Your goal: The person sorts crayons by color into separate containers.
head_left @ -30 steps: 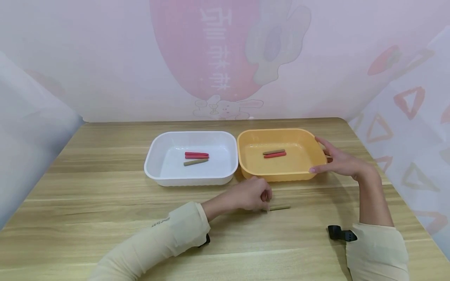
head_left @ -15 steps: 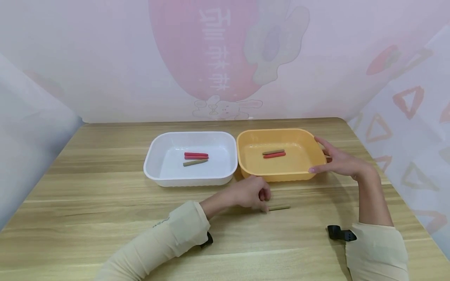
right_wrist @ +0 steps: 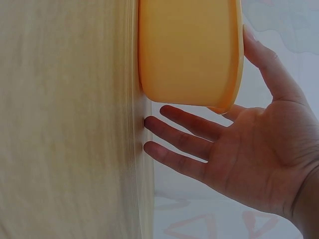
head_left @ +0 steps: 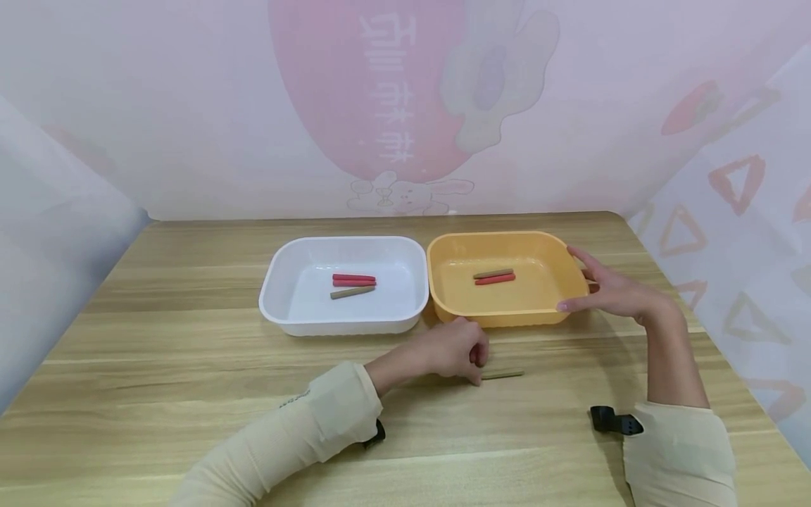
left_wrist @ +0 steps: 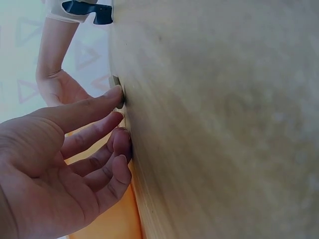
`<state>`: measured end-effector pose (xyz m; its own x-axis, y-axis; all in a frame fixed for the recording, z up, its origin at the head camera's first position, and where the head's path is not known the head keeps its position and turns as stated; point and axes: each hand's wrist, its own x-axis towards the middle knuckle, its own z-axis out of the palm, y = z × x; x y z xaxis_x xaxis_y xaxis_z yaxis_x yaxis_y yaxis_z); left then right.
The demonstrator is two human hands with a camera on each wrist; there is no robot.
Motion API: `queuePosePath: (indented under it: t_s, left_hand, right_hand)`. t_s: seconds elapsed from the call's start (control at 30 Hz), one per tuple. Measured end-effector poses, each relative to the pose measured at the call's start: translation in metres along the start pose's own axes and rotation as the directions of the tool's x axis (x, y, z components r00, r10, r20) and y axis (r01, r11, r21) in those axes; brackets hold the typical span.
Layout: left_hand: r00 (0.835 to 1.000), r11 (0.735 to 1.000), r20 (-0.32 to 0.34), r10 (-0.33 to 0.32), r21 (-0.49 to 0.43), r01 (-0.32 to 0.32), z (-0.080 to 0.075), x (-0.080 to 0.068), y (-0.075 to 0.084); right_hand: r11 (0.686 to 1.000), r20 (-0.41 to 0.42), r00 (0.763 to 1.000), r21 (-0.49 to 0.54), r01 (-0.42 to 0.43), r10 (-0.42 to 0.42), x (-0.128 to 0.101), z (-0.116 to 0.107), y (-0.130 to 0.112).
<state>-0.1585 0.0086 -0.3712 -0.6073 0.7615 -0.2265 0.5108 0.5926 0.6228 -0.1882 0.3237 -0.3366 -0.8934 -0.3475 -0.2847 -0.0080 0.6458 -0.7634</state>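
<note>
Left hand (head_left: 453, 351), fingers loosely curled, now touching olive-brown stick (head_left: 503, 374) on table; right hand (head_left: 611, 290) unmoved, flat against orange plastic tray (head_left: 573, 282).

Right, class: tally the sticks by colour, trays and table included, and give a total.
Red sticks: 3, two in the white tray, one in the orange tray
Olive-brown sticks: 3, one per tray, one on the table at the left hand
Total: 6

My left hand (head_left: 453, 350) covers the near end of the olive stick (head_left: 503, 374) on the table, so from above I can't tell how my fingertips meet it. In the left wrist view only its tip shows past my forefinger (left_wrist: 107, 97); my palm runs off the frame.
</note>
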Motion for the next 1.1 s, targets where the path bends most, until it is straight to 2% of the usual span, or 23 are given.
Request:
queuePosePath:
  t_s: [0.4, 0.53, 0.77, 0.97, 1.1]
  left_hand:
    - [1.0, 0.997, -0.005, -0.018, 0.068, 0.018, 0.0, 0.0, 0.004]
    - [1.0, 0.998, -0.018, -0.015, 0.065, 0.016, -0.001, -0.001, 0.005]
    - [0.998, 0.998, -0.058, 0.032, -0.054, -0.035, -0.005, -0.006, 0.003]
    - [0.997, 0.99, -0.081, 0.019, -0.134, -0.03, -0.006, -0.008, 0.0]
    - [0.995, 0.986, -0.093, 0.034, -0.162, -0.049, -0.007, -0.01, -0.001]
  right_hand:
    - [1.0, -0.003, 1.0, 0.017, -0.004, 0.004, 0.001, 0.0, 0.001]
    - [1.0, -0.001, 1.0, 0.018, -0.011, 0.011, 0.001, 0.0, 0.0]
    - [1.0, 0.009, 1.0, -0.003, -0.006, 0.006, -0.001, 0.001, -0.003]
    - [1.0, 0.009, 1.0, -0.012, -0.007, 0.007, -0.001, 0.0, -0.001]
    - [1.0, 0.011, 1.0, -0.007, -0.004, 0.004, -0.001, 0.0, 0.0]
